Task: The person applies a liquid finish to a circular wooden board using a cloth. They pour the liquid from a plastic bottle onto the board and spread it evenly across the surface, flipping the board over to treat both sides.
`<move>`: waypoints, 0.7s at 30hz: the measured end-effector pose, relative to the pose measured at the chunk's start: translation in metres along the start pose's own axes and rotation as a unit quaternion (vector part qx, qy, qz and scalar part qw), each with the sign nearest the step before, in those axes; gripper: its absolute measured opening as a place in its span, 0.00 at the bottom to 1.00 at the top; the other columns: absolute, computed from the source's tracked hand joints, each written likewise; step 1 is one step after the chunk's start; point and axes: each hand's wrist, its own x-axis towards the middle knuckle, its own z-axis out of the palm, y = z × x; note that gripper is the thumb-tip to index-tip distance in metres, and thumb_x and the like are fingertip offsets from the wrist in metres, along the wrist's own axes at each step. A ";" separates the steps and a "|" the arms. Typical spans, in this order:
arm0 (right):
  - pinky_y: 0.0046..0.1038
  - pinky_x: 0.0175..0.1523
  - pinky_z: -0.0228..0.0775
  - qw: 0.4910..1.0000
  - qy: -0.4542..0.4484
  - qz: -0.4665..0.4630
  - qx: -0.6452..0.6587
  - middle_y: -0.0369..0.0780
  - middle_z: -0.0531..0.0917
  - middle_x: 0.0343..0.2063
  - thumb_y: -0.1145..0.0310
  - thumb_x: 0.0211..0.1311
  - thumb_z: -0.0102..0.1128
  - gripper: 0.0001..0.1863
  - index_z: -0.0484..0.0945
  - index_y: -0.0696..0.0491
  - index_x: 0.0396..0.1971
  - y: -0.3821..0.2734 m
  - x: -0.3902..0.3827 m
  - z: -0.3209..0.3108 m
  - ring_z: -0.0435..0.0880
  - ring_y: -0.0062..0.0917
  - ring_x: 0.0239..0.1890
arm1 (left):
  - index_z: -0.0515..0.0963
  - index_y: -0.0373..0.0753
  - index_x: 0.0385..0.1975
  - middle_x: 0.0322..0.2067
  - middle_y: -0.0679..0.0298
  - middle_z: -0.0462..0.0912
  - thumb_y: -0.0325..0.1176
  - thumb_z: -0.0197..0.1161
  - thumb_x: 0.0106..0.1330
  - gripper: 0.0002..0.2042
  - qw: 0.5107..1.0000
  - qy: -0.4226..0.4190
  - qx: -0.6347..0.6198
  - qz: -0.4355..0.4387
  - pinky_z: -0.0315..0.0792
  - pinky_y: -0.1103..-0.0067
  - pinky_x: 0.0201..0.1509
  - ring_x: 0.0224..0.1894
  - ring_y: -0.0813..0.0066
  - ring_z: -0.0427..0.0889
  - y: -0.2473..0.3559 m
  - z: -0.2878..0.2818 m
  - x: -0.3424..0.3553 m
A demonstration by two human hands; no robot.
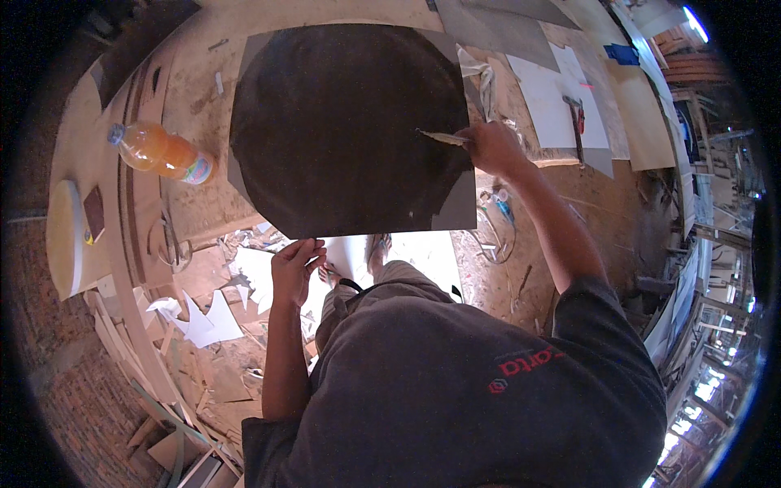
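Observation:
A large dark square sheet (346,130), marked with a rounded shape and with a clipped lower-left corner, lies across the work table (203,65). My right hand (492,150) is closed on a pale, pointed tool (439,137), perhaps a blade, whose tip lies over the right part of the sheet. My left hand (294,268) pinches the sheet's lower edge near that corner, below the table's front.
An orange drink bottle (163,152) lies left of the sheet. At right are white sheets (537,98) and a red-handled tool (579,122). Paper scraps (207,321), cords and offcuts litter the floor around my feet. Boards (130,382) lean at lower left.

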 end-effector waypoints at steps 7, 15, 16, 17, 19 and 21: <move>0.46 0.42 0.77 0.998 -0.051 0.041 0.015 0.51 0.85 0.29 0.67 0.59 0.59 0.13 0.86 0.47 0.43 -0.020 -0.040 0.011 0.85 0.47 0.33 | 0.81 0.28 0.39 0.36 0.54 0.86 0.30 0.65 0.68 0.10 0.999 -0.027 0.020 -0.005 0.82 0.75 0.42 0.36 0.70 0.86 0.005 -0.001 0.002; 0.45 0.43 0.77 0.990 -0.038 0.115 0.071 0.51 0.85 0.29 0.66 0.59 0.63 0.12 0.86 0.52 0.41 -0.077 -0.089 0.024 0.85 0.47 0.33 | 0.81 0.28 0.38 0.35 0.55 0.86 0.30 0.64 0.68 0.09 0.998 -0.057 0.027 -0.019 0.82 0.76 0.42 0.36 0.70 0.86 0.004 -0.008 0.010; 0.45 0.43 0.77 0.989 -0.043 0.123 0.072 0.51 0.85 0.29 0.65 0.59 0.63 0.12 0.86 0.52 0.41 -0.084 -0.094 0.025 0.85 0.47 0.33 | 0.81 0.28 0.38 0.35 0.55 0.86 0.30 0.64 0.68 0.09 0.998 -0.059 0.024 -0.020 0.82 0.76 0.42 0.36 0.70 0.86 0.004 -0.008 0.010; 0.44 0.43 0.77 0.987 -0.047 0.132 0.073 0.51 0.85 0.29 0.65 0.59 0.63 0.12 0.86 0.52 0.41 -0.092 -0.098 0.025 0.85 0.47 0.33 | 0.81 0.28 0.38 0.35 0.55 0.86 0.30 0.64 0.68 0.09 0.998 -0.061 0.021 -0.021 0.82 0.76 0.42 0.37 0.70 0.86 0.004 -0.009 0.011; 0.43 0.43 0.77 0.983 -0.051 0.132 0.113 0.51 0.85 0.30 0.66 0.60 0.62 0.12 0.86 0.52 0.41 -0.101 -0.107 0.025 0.86 0.46 0.34 | 0.81 0.29 0.38 0.35 0.55 0.86 0.30 0.64 0.68 0.09 0.998 -0.063 0.015 -0.024 0.82 0.76 0.42 0.36 0.69 0.86 0.003 -0.010 0.013; 0.42 0.43 0.78 0.981 -0.031 0.127 0.143 0.50 0.86 0.30 0.67 0.60 0.62 0.11 0.86 0.52 0.41 -0.103 -0.113 0.034 0.86 0.46 0.34 | 0.81 0.29 0.38 0.35 0.55 0.86 0.30 0.64 0.68 0.09 0.998 -0.064 0.009 -0.029 0.82 0.76 0.42 0.36 0.69 0.86 0.001 -0.011 0.015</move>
